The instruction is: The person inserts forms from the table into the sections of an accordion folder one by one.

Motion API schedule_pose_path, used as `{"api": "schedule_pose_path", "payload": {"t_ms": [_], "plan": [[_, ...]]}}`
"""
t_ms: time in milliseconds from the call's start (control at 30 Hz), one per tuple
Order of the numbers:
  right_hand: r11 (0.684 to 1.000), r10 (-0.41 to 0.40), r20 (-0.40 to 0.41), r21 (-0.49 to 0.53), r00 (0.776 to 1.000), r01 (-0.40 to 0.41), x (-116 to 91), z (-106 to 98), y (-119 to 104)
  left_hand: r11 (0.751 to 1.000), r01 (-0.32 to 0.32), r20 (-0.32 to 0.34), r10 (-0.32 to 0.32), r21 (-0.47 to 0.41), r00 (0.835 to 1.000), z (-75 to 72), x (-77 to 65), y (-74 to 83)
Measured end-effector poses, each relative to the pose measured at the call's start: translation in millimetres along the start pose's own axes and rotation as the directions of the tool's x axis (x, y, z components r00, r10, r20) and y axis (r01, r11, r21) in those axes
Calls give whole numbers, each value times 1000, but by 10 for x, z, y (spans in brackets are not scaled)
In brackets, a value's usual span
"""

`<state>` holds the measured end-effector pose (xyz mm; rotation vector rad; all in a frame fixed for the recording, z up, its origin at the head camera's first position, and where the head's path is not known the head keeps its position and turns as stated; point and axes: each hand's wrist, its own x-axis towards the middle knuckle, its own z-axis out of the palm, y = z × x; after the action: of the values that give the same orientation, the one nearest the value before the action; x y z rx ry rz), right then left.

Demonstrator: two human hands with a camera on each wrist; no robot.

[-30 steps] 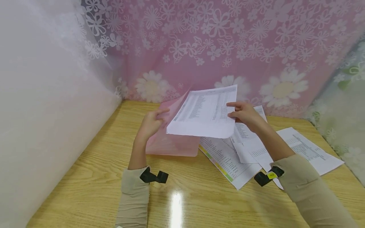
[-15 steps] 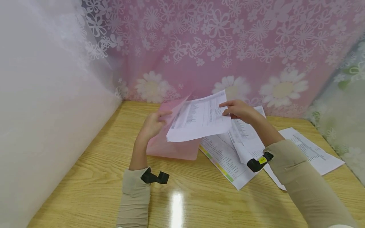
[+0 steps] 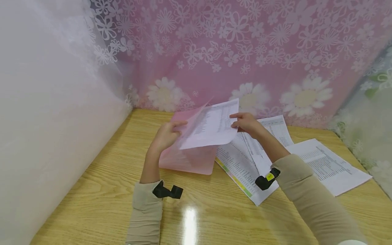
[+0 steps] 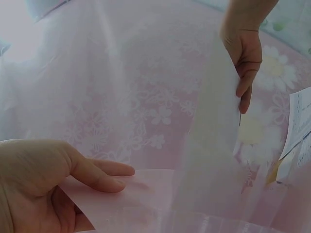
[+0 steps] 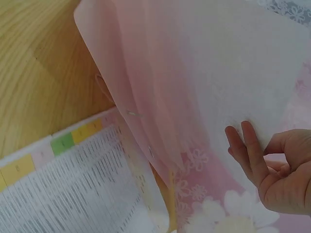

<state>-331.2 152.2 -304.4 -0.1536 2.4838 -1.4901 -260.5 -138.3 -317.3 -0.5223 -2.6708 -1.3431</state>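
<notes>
A translucent pink folder lies on the table with its upper flap lifted. My left hand pinches the folder's left side between thumb and fingers, also seen in the left wrist view, where the pink plastic passes under the thumb. My right hand holds a printed paper sheet by its right edge. The sheet tilts above the folder, its left part behind the see-through flap. In the right wrist view, fingers press against the back of the sheet.
Right of the folder lie several loose printed sheets, one with a coloured edge strip, another farther right. A flowered pink curtain hangs behind the wooden table. A white sheet wall stands at left.
My right hand has moved left with the printed sheet, bringing its left part farther in behind the folder's flap. My left hand has shifted slightly right, still on the folder.
</notes>
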Motion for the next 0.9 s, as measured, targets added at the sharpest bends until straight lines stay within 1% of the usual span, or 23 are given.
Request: {"api": "schedule_pose_path", "payload": {"t_ms": [133,267,400,467,533,667,833,900], "plan": [[999,0,-34,34,999,2,45,147,15,1000,14,-2,-14,-2,1000,-3,2,1],[997,-19,-73,79,997,25,70,283,23,1000,24,0,-24,-10,1000,-7,-4,7],[992,-53,-106,107,993,65,73,418,19,1000,16,-28,-16,-3,999,-8,8,5],[988,-66,-111,131,992,81,67,481,17,1000,22,-44,-23,-4,999,-6,11,-1],[981,-68,-114,175,991,87,66,532,7,999,37,-56,-38,-14,998,-9,14,-7],[966,-62,-130,243,990,93,47,573,-14,998,64,-65,-65,-16,996,-20,18,-11],[940,-62,-157,322,986,111,-49,547,-15,997,76,-74,-77,-13,994,-26,20,-15],[931,-75,-144,345,987,121,-103,541,-21,997,76,-80,-78,-19,994,-29,19,-17]]}}
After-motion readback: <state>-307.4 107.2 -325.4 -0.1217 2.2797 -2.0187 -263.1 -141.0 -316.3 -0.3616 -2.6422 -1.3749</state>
